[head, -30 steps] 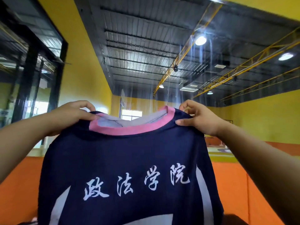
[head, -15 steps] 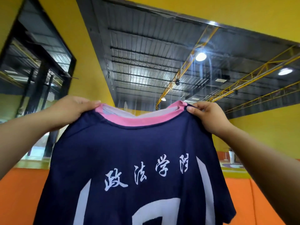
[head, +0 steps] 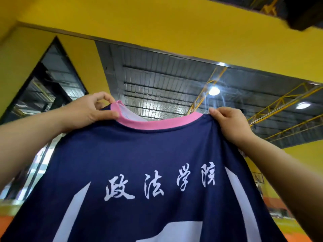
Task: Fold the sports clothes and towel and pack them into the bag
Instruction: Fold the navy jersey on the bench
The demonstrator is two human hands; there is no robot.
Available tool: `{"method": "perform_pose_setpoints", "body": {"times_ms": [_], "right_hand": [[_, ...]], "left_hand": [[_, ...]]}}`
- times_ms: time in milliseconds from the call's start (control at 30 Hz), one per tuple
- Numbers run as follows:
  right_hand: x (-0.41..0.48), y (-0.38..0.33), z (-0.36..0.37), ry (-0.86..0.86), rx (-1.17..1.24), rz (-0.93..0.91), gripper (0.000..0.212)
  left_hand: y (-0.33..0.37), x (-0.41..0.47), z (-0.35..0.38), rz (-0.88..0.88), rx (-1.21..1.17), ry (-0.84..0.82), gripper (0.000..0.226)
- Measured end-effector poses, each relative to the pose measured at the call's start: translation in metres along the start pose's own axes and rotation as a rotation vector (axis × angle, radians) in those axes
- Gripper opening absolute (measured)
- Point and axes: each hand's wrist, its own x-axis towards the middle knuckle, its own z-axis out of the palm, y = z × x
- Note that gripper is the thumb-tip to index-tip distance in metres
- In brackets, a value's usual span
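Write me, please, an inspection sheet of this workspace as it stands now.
Surface: nothing seen.
Job's things: jersey, navy with a pink collar, held up unfolded, white characters facing the camera; towel and bag not in view.
Clutter: nothing seen.
Grippers: left hand pinches one shoulder by the collar; right hand pinches the other.
Cables: nothing seen.
Surroundings: yellow wall, metal ceiling, lit lamp, yellow truss.
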Motion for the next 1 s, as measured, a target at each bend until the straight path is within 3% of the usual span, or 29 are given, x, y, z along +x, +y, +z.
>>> {"method": "perform_pose_setpoints", "body": {"times_ms": [167,333,500,733,900,1000], "right_hand": [[0.002,-0.008,-0.003,-0.155,0.093,0.081,0.055],[-0.014,-0.011,0.002,-0.316,0.320,0.163,0.023],[-0.032,0.011,0.014,-0.339,0.127,0.152,0.015],[-0.057,0.031,0.036,-0.272,-0.101,0.105,0.018],[-0.073,0.044,0.041,-0.268,-0.234,0.096,0.033],[-0.085,0.054,0.041,-0.270,-0.235,0.126,0.033]], "left_hand": [[0.001,-0.013,-0.010,0.016,-0.030,-0.157,0.071],[-0.011,-0.025,-0.004,0.012,0.030,-0.035,0.072],[-0.032,-0.040,0.005,-0.188,0.118,0.057,0.035],[-0.050,-0.062,0.032,-0.295,0.111,0.146,0.020],[-0.057,-0.075,0.055,-0.307,0.005,0.069,0.026],[-0.057,-0.084,0.062,-0.297,-0.103,-0.069,0.055]]}}
